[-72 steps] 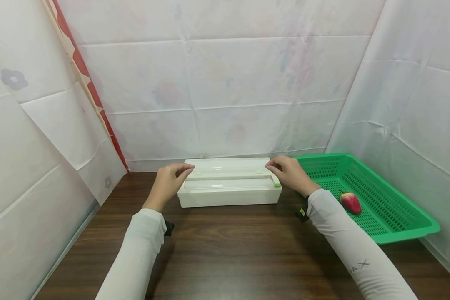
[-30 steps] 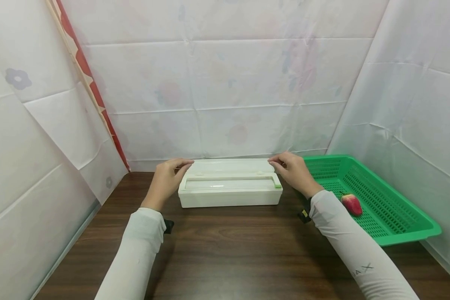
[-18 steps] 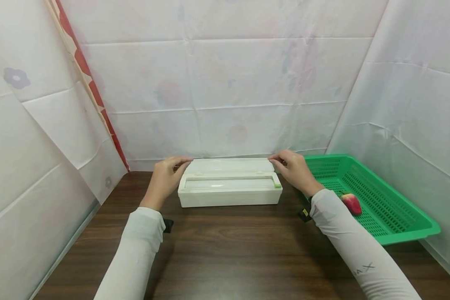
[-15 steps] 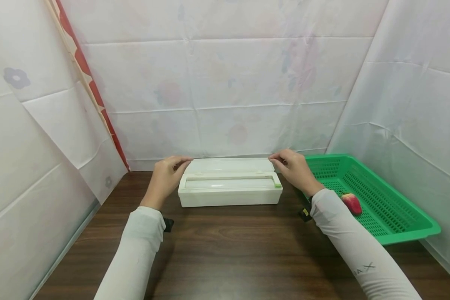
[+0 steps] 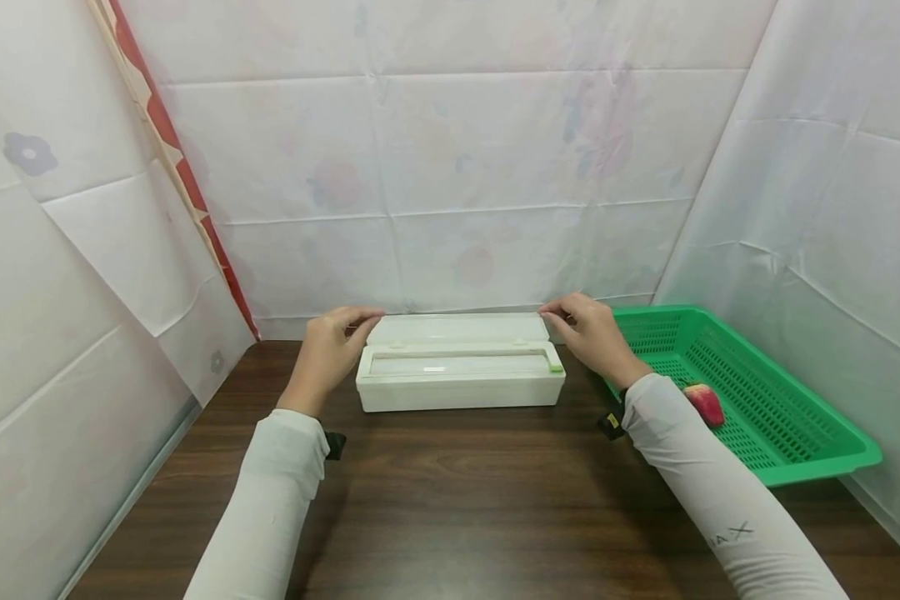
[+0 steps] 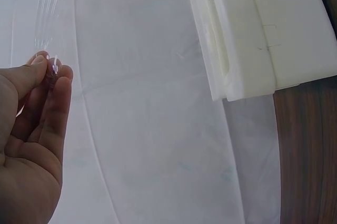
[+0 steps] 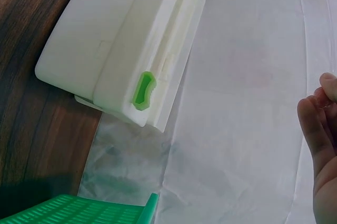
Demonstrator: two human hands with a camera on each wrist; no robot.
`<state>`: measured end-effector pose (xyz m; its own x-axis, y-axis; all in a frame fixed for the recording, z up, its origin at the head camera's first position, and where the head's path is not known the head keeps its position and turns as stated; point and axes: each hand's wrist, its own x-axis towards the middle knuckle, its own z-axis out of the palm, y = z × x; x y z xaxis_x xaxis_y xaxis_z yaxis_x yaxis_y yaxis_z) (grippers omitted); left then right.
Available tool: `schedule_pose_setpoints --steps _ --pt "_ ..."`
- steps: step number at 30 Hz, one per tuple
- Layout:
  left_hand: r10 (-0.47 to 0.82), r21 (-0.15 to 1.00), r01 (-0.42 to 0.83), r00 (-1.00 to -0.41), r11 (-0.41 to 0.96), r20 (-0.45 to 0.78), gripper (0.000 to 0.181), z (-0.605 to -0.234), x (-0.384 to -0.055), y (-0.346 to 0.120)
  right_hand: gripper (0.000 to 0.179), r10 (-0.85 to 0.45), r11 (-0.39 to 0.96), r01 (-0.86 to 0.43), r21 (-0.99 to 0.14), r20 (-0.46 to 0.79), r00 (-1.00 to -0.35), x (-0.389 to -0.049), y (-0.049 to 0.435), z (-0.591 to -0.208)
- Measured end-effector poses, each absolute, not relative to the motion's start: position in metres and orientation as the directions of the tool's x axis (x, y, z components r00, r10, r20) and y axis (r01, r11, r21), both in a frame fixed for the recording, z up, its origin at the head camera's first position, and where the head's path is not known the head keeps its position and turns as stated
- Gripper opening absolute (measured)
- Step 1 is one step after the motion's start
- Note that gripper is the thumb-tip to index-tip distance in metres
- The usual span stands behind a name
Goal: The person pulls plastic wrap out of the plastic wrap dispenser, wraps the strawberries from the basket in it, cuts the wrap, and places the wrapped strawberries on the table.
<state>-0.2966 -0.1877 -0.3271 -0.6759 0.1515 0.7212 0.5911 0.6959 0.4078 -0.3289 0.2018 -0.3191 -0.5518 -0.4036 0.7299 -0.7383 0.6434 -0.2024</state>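
A white cling film dispenser (image 5: 461, 395) stands on the table with its lid (image 5: 457, 329) raised at the back. At the right end of its top sits a green slide cutter (image 7: 143, 91). My left hand (image 5: 327, 357) is above the box's left end, thumb and fingertips pinching clear cling film (image 6: 46, 13), whose shiny folds show in the left wrist view. Above the right end my right hand (image 5: 592, 337) has thumb and fingertips together, pinching the film's other corner; the film there is barely visible. Between the hands the transparent sheet is hard to make out.
To the right, a green plastic basket (image 5: 810, 479) holds a red-and-yellow fruit (image 5: 703, 405). Brown wooden tabletop (image 5: 450, 500) lies in front of the dispenser. White patterned sheets (image 5: 450, 150) hang close behind it and along both sides.
Both hands have risen slightly and drawn a little farther apart, still pinching the film. The dispenser and the basket stay in place.
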Motion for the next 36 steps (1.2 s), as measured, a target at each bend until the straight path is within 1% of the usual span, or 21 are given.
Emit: schedule_pose_setpoints --steps 9,15,21,28,36 --pt "0.152 0.401 0.587 -0.675 0.703 0.722 0.019 -0.323 -0.297 -0.188 0.009 -0.404 0.644 -0.74 -0.194 0.736 -0.544 -0.329 0.202 -0.316" --pt "0.153 0.408 0.587 -0.68 0.699 0.717 0.02 -0.321 -0.297 -0.188 0.009 -0.392 0.638 -0.742 -0.208 0.741 -0.545 -0.329 0.202 -0.316" --pt "0.155 0.4 0.596 -0.669 0.697 0.727 0.019 -0.32 -0.295 -0.188 0.009 -0.389 0.626 -0.75 -0.213 0.749 -0.537 -0.329 0.202 -0.314" --pt "0.154 0.397 0.594 -0.668 0.699 0.728 0.019 -0.321 -0.292 -0.188 0.009 -0.385 0.628 -0.746 -0.223 0.744 -0.546 -0.326 0.203 -0.317" --pt "0.152 0.385 0.598 -0.655 0.703 0.74 0.019 -0.317 -0.291 -0.189 0.009 -0.392 0.613 -0.763 -0.204 0.76 -0.518 -0.325 0.201 -0.31"
